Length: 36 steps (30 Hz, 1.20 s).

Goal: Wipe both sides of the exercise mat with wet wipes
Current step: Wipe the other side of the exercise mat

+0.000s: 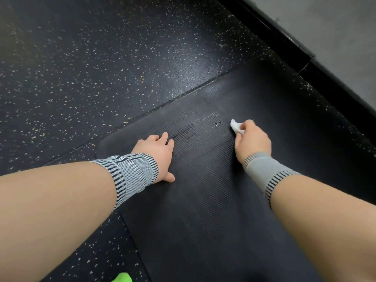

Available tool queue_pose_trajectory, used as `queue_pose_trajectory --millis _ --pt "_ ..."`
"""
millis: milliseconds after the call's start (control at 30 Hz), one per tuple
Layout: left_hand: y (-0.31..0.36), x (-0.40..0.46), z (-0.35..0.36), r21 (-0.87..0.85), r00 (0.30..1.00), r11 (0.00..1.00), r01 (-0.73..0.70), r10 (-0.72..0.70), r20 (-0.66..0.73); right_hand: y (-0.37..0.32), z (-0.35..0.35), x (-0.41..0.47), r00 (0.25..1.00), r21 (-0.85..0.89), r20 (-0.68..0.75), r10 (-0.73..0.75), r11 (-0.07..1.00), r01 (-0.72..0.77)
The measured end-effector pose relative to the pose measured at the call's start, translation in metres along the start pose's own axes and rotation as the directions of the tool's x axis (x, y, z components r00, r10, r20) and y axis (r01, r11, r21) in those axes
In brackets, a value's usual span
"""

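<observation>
Mat: the black exercise mat lies flat on the speckled floor, under both hands, running from the person toward the wall.
Left hand: the left hand lies spread on the mat near its left edge, fingers fairly straight, seemingly pinning it down.
Right hand: the right hand has its fingers curled round a bunched white wet wipe, pressing it to the mat ahead of the knuckles.
Wet trace: small shiny streaks show just left of the wipe, between the two hands and slightly beyond them.
Step in hand: wiping the upper face, it seems, in the stretch ahead of the hands.
Doing it well: probably keep the left palm's weight on so the mat does not creep or ripple; draw the wipe in overlapping passes along the ribbing, from edge to edge.
Watch for: the balled wipe covers little; opening it flatter would likely clean more per pass.
Left to do: the underside, judging by the mat lying flat.
</observation>
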<state>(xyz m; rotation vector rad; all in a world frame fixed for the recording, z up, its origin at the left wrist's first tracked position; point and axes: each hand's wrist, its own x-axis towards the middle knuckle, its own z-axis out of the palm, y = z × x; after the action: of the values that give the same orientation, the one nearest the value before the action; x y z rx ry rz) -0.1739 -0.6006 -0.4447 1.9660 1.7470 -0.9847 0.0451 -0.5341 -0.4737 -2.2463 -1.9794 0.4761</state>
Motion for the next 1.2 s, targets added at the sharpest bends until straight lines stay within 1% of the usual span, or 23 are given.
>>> queue_pose_trajectory --millis 67,133,200,267,333,367,400,467,567,600,633,667,733,767,800,833,900,967,1000,1033,1100,1167,1200 --pt "0.0 -0.001 0.001 0.0 1.0 1.0 -0.003 0.003 -0.004 -0.01 0.01 -0.014 0.983 -0.008 0.049 -0.175 0.985 0.175" --pt "0.0 -0.001 0.001 -0.002 1.0 1.0 -0.008 0.008 -0.012 -0.018 0.014 -0.033 0.886 -0.016 0.167 -0.432 0.898 0.441" --pt "0.0 0.0 0.0 -0.006 1.0 1.0 -0.01 0.01 -0.016 -0.016 0.011 -0.027 0.817 -0.036 0.223 -0.532 0.833 0.552" --pt "0.0 0.0 0.001 -0.005 1.0 1.0 -0.013 0.013 -0.015 -0.01 0.005 -0.007 0.883 -0.121 0.179 -0.435 0.881 0.458" --pt "-0.001 0.0 0.002 -0.007 1.0 1.0 -0.013 0.013 -0.014 -0.001 0.001 0.013 0.984 -0.112 0.074 -0.165 0.979 0.172" --pt "0.0 0.0 0.002 -0.007 1.0 1.0 -0.013 0.013 -0.016 -0.001 0.001 0.015 0.999 -0.077 0.039 -0.036 0.996 0.039" --pt "-0.001 0.0 0.002 -0.008 1.0 1.0 -0.012 0.012 -0.018 -0.005 0.003 0.012 1.0 -0.062 0.027 0.007 0.998 -0.006" --pt "0.0 0.0 0.002 -0.011 1.0 1.0 -0.013 0.013 -0.024 -0.018 0.014 -0.003 0.987 -0.05 0.081 -0.14 0.988 0.145" --pt "-0.001 0.0 0.002 -0.018 0.999 1.0 -0.021 0.02 -0.029 -0.028 0.018 -0.025 0.841 -0.023 0.227 -0.491 0.861 0.509" --pt "-0.001 0.0 0.002 -0.017 0.999 1.0 -0.023 0.022 -0.027 -0.027 0.015 -0.02 0.805 -0.026 0.246 -0.54 0.826 0.563" --pt "-0.002 0.0 0.003 -0.016 0.999 1.0 -0.025 0.024 -0.025 -0.023 0.01 -0.011 0.808 -0.06 0.244 -0.536 0.823 0.565" --pt "-0.002 0.0 0.003 -0.016 0.999 1.0 -0.026 0.026 -0.024 -0.019 0.007 0.0 0.851 -0.097 0.217 -0.477 0.857 0.505" --pt "-0.002 0.001 0.003 -0.015 0.999 0.999 -0.028 0.028 -0.022 -0.008 0.0 0.025 0.971 -0.113 0.099 -0.215 0.968 0.226" --pt "-0.002 0.001 0.003 -0.014 0.999 1.0 -0.028 0.027 -0.022 -0.007 0.0 0.029 0.996 -0.094 0.053 -0.077 0.992 0.082" --pt "-0.002 0.001 0.003 -0.015 0.999 1.0 -0.027 0.027 -0.021 -0.012 0.002 0.027 0.999 -0.084 0.03 -0.018 0.996 0.021" --pt "-0.002 0.001 0.003 -0.019 0.999 0.999 -0.027 0.027 -0.02 -0.017 0.007 0.022 0.998 -0.084 0.034 -0.05 0.995 0.053" --pt "-0.002 0.0 0.002 -0.028 0.999 0.999 -0.026 0.026 -0.021 -0.031 0.018 0.001 0.953 -0.062 0.118 -0.279 0.956 0.288" --pt "-0.002 0.0 0.002 -0.032 0.999 0.999 -0.026 0.025 -0.029 -0.038 0.021 -0.016 0.814 -0.029 0.242 -0.528 0.834 0.55" --pt "-0.002 -0.001 0.002 -0.032 0.999 0.999 -0.026 0.025 -0.029 -0.038 0.019 -0.013 0.76 -0.018 0.272 -0.59 0.787 0.617" --pt "-0.002 -0.001 0.002 -0.031 0.999 0.999 -0.027 0.026 -0.026 -0.037 0.015 -0.004 0.754 -0.038 0.276 -0.597 0.777 0.629" --pt "-0.002 -0.001 0.002 -0.029 0.999 0.999 -0.027 0.027 -0.019 -0.031 0.008 0.019 0.853 -0.116 0.22 -0.473 0.856 0.504" --pt "-0.002 0.0 0.002 -0.024 1.0 0.999 -0.025 0.025 -0.012 -0.024 0.004 0.04 0.975 -0.125 0.082 -0.207 0.968 0.216" --pt "-0.002 0.001 0.001 -0.021 1.0 0.999 -0.025 0.024 -0.011 -0.025 0.004 0.044 0.995 -0.112 0.029 -0.091 0.989 0.094"
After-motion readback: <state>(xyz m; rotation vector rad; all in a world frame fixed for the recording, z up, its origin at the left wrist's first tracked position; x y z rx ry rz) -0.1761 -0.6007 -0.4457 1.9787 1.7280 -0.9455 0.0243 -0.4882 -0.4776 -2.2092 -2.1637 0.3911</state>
